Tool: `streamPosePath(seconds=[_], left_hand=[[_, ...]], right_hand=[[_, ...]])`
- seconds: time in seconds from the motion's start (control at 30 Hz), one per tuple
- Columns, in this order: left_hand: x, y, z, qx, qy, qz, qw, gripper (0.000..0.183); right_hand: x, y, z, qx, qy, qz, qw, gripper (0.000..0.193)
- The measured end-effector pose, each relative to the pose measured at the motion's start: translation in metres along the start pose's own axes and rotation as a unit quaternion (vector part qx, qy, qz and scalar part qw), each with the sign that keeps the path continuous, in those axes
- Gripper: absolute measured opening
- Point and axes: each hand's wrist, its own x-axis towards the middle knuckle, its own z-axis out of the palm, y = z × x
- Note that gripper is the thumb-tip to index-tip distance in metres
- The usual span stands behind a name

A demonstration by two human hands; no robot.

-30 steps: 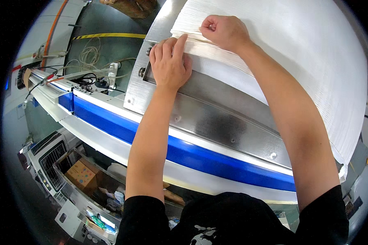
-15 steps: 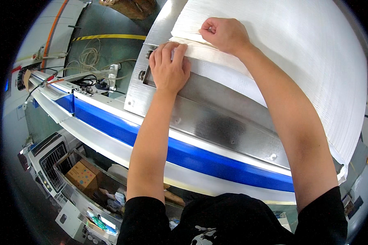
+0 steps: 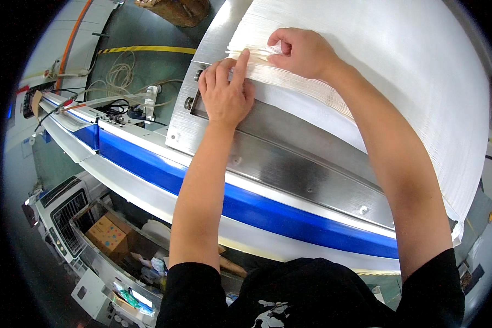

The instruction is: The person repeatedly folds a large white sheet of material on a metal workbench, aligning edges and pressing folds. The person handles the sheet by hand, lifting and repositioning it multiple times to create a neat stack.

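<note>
A thick stack of thin white cloth-like layers (image 3: 388,93) covers the steel table, its layered front edge bowed up above a steel plate (image 3: 290,136). My left hand (image 3: 227,90) rests at the stack's near left corner, with the index finger stretched onto the layer edges and the other fingers bent over the steel edge. Just to its right, my right hand (image 3: 307,54) is over the top layers. Its thumb and index finger curve apart, and the thumb touches the layer edges. White material shows between these fingertips; its other fingers are partly hidden.
Two dark knobs (image 3: 189,103) stand out beside my left hand. A blue strip (image 3: 290,218) runs along the table's front. Lower left, a bin (image 3: 95,240) holds a cardboard box (image 3: 108,236). Coiled cables (image 3: 119,76) lie on the floor beyond the table's left end.
My right thumb and index finger have parted from a pinch, and the hand has shifted slightly nearer. My left index finger has stretched forward onto the layers. The stack's front edge looks more fanned.
</note>
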Motion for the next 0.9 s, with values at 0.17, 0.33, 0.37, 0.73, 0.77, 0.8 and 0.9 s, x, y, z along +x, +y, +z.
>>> streamPosePath(seconds=[0.17,0.33,0.37,0.73,0.77,0.8,0.9], left_hand=[[0.002,-0.006,-0.014,0.012,-0.041,0.049,0.998,0.039],[0.021,-0.02,-0.04,0.009,-0.165,0.181,0.97,0.032],[0.026,-0.026,-0.042,0.012,-0.234,0.195,0.952,0.034],[0.091,0.051,-0.049,0.28,-0.553,0.127,0.775,0.055],[0.092,0.046,-0.039,0.308,-0.554,0.153,0.758,0.053],[0.089,0.038,-0.03,0.337,-0.543,0.23,0.735,0.049],[0.095,0.066,-0.02,0.342,-0.536,0.206,0.744,0.035]], right_hand=[[-0.003,0.0,0.007,-0.027,0.061,-0.019,0.998,0.02],[-0.069,-0.036,0.012,0.005,0.085,-0.019,0.996,0.021],[-0.093,-0.045,0.005,-0.021,0.081,0.024,0.996,0.021],[-0.434,0.126,-0.155,-0.337,0.068,0.462,0.817,0.056],[-0.473,0.152,-0.171,-0.338,0.099,0.468,0.811,0.057],[-0.507,0.168,-0.189,-0.361,0.145,0.444,0.807,0.055],[-0.604,0.215,-0.236,-0.346,0.166,0.48,0.789,0.058]])
